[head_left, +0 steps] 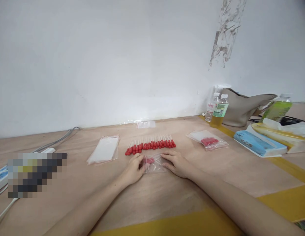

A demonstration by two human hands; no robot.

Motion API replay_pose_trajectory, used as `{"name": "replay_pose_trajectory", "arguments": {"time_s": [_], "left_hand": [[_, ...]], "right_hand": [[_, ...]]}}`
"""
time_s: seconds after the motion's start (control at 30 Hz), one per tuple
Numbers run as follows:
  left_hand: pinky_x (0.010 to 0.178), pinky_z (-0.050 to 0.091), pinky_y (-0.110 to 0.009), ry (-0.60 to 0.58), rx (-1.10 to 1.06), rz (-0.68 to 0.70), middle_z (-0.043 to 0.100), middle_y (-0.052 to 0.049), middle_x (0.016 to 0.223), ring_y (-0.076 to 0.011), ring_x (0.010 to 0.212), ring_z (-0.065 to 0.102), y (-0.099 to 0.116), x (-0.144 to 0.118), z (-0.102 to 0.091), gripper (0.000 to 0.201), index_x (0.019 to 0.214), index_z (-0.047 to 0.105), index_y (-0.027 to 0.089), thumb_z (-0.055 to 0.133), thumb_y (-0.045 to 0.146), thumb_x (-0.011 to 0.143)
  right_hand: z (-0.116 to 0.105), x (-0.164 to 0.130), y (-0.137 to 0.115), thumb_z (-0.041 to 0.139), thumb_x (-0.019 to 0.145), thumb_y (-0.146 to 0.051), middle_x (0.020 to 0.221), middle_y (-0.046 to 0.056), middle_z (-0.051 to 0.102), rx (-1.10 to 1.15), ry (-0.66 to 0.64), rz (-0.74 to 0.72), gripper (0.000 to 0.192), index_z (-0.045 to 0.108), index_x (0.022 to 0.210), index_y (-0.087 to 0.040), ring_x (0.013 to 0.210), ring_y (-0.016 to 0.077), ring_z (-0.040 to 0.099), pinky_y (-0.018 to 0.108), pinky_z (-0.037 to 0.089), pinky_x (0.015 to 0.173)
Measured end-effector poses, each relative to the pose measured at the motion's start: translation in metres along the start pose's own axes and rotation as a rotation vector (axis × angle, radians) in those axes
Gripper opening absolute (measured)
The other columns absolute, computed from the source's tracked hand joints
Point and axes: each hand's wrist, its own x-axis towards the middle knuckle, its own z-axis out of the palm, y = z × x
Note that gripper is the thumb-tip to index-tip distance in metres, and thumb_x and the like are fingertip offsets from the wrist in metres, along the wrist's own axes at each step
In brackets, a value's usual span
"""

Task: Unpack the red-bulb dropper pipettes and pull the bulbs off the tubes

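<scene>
Resting flat on the pale wooden worktop (69,183), both forearms come in from the near edge and meet mid-table. Left hand (134,170) pinches the left end of a small clear plastic zip bag with red pieces inside (153,163); right hand (175,163) lies palm down, fingers pressing the bag's right end. Bag lies flat, long axis left-right, parallel to the near edge.

Just behind it: row of thin sticks with red tips (150,144), row running left-right, red tips towards the hands. Stack of empty clear bags (103,149) to the left, filled bag of red pieces (208,140) to the right. Far right corner: two water bottles (216,109), grey bag (243,106), blue tissue pack (259,143). Nothing sits between the hands and the bag.
</scene>
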Motion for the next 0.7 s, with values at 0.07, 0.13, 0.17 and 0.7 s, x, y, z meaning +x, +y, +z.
{"name": "replay_pose_trajectory", "arguments": {"time_s": [0.07,0.13,0.17,0.7], "left_hand": [[0.066,0.039,-0.029,0.015,0.017,0.03,0.049,-0.004,0.078,-0.0157,0.072,0.047,0.003,-0.002,0.001,0.021,0.078,0.051,0.016,0.04,0.032,0.084],[0.068,0.039,-0.03,0.007,0.021,0.07,0.049,-0.004,0.079,-0.016,0.073,0.046,0.006,-0.003,0.001,0.02,0.078,0.048,0.017,0.037,0.032,0.086],[0.067,0.039,-0.03,-0.008,0.024,0.09,0.05,-0.004,0.079,-0.0162,0.073,0.046,0.008,-0.003,0.001,0.019,0.079,0.048,0.017,0.039,0.033,0.085],[0.074,0.047,-0.031,0.111,-0.291,-0.052,0.062,-0.007,0.091,-0.018,0.083,0.057,-0.002,-0.008,-0.033,0.024,0.09,0.06,0.017,0.05,0.035,0.078]], "right_hand": [[-0.001,0.0,-0.001,0.05,0.081,-0.032,0.113,0.01,0.055,0.004,-0.003,0.002,0.035,0.055,0.113,-0.018,0.103,0.0218,0.049,0.038,0.039,0.089],[-0.001,0.0,-0.001,0.05,0.081,-0.031,0.112,0.011,0.055,0.009,0.001,0.002,0.035,0.055,0.113,-0.018,0.103,0.0216,0.049,0.038,0.039,0.089],[-0.001,0.0,-0.002,0.049,0.081,-0.03,0.112,0.011,0.055,0.015,0.005,-0.005,0.034,0.055,0.112,-0.018,0.102,0.0214,0.05,0.037,0.04,0.089],[0.0,-0.001,0.004,0.049,0.081,-0.029,0.111,0.009,0.055,0.039,-0.007,-0.03,0.031,0.058,0.109,-0.02,0.101,0.0212,0.051,0.036,0.042,0.086]]}}
